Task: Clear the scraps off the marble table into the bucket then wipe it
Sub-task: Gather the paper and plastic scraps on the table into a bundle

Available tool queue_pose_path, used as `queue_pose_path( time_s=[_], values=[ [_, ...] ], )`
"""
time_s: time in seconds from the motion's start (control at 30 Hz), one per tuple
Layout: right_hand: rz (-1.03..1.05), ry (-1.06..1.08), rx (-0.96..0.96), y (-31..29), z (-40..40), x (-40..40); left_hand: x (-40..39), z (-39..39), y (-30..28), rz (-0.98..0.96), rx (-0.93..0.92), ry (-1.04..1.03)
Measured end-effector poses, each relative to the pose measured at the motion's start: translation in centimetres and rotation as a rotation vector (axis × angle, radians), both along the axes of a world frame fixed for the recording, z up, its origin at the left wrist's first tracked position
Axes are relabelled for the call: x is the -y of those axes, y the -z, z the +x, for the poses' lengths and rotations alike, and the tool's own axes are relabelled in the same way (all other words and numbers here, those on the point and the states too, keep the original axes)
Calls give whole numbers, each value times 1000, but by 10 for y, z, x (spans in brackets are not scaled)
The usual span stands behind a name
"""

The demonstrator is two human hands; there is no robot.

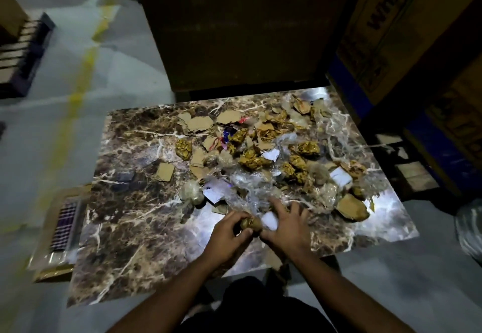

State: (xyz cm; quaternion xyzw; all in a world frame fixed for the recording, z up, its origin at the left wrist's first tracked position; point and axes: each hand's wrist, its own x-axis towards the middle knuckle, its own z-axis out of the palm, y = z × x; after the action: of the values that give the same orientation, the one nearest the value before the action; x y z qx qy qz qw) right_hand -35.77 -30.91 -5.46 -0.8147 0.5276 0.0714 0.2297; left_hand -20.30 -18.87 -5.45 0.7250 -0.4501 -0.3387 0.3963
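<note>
Brown marble table [125,228] carries scraps [250,150] across its far and right parts; near the front edge the left hand [229,233] and right hand [287,225] close together on a crumpled wad [251,224]

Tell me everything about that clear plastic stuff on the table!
The clear plastic is a thin, see-through wrap, crumpled and shiny where light hits it. It lies in a loose tangle on the marble table, among cardboard bits and gold paper balls. Its near end reaches the right hand, whose fingers rest on it.
</note>
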Motion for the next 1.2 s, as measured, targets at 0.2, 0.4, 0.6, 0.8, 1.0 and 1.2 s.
queue_pose_path(
  time_s=[0.2,0.4,0.6,0.8,1.0,1.2],
  values=[
    [28,-87,98,-1,-5,28,17,-26,-4,93,79,-167],
    [49,-112,250,-43,-2,69,37,-23,-31,-22,136,-388],
    [-102,-284,86,-120,16,109,64,16,-73,-101,225,-359],
    [-229,-590,-169,-165,56,136,109,67,-73,-145,262,-304],
    [-17,-682,-51,-156,108,162,154,87,-58,129,137,-58],
    [75,-571,261,-120,142,163,158,91,-40,142,108,-218]
  ],
)
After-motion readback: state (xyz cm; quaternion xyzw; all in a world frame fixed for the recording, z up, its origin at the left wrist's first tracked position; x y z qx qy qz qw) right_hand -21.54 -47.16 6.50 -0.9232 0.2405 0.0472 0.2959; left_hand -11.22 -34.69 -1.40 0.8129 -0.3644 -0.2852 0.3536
